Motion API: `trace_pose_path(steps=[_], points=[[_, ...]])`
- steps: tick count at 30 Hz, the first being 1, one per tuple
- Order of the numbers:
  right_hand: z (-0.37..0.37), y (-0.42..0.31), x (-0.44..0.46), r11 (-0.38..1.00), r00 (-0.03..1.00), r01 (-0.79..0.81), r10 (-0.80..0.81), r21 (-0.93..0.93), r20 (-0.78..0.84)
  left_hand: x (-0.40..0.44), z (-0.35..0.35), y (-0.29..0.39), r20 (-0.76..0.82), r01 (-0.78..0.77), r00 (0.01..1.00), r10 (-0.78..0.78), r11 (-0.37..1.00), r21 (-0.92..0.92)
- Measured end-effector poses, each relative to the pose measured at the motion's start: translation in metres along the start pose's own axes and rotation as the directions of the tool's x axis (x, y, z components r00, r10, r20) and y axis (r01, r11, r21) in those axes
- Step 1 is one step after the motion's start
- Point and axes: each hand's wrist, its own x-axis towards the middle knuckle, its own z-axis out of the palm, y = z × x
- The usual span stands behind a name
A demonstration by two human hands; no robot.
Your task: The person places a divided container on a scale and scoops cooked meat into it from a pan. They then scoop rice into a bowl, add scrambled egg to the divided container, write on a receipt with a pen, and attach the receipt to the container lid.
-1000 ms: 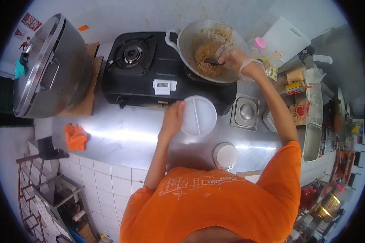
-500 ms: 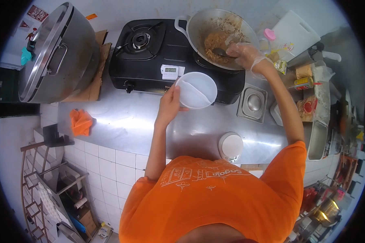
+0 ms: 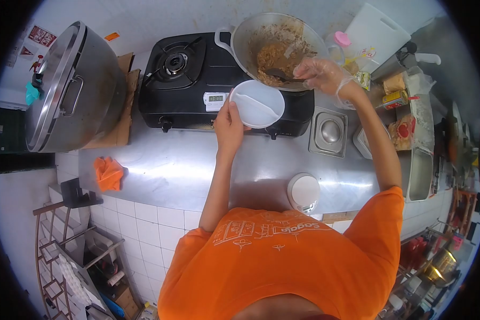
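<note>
My left hand (image 3: 229,124) grips the rim of a white round bowl (image 3: 245,113) with a divider across it; no food shows inside. The bowl is held in front of the wok, over the stove's front edge. My right hand (image 3: 326,79), in a clear plastic glove, is closed on the handle of a dark spoon (image 3: 276,73) at the wok's right side. The spoon's head lies against brown, shredded-looking food (image 3: 274,55) in the wok (image 3: 246,34), which stands on the right side of the black stove (image 3: 218,71).
A white timer (image 3: 214,101) rests at the stove's front. Left stands a big metal pot (image 3: 93,80), with an orange cloth (image 3: 108,173) near it. A steel tray (image 3: 328,132), a white-lidded jar (image 3: 303,192) and packets (image 3: 394,100) are on the right; a cutting board (image 3: 376,37) leans behind.
The view has shifted slightly. The bowl has come closer to the wok's near rim. My right hand and the spoon have moved a little toward the wok's near side.
</note>
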Motion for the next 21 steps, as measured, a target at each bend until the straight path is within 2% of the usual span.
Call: trace_pose_path(steps=[6,9,12,15,18,21], points=[[0.005,-0.017,-0.022,0.999,0.995,0.052,-0.052,-0.002,-0.081,-0.005,0.003,-0.003,-0.013,-0.052,0.999,0.051,0.998,-0.031],[0.009,-0.027,-0.030,0.997,0.992,0.047,-0.053,-0.053,-0.113,-0.006,0.007,-0.007,-0.056,-0.097,0.994,0.096,0.995,-0.019],[0.010,-0.036,-0.035,0.991,0.990,0.087,-0.098,-0.105,-0.106,-0.007,0.007,-0.007,-0.035,-0.106,0.994,0.105,0.993,-0.048],[0.000,-0.017,-0.029,0.992,0.979,0.124,-0.127,-0.032,-0.158,-0.009,0.009,-0.008,-0.026,-0.119,0.993,0.118,0.990,-0.069],[-0.012,0.000,-0.015,0.971,0.953,-0.026,-0.047,-0.237,-0.298,-0.008,0.009,-0.012,-0.009,-0.122,0.992,0.122,0.990,-0.076],[-0.013,0.029,0.018,0.809,0.905,-0.292,0.062,-0.510,-0.420,-0.008,0.009,-0.013,-0.009,-0.123,0.992,0.122,0.990,-0.072]])
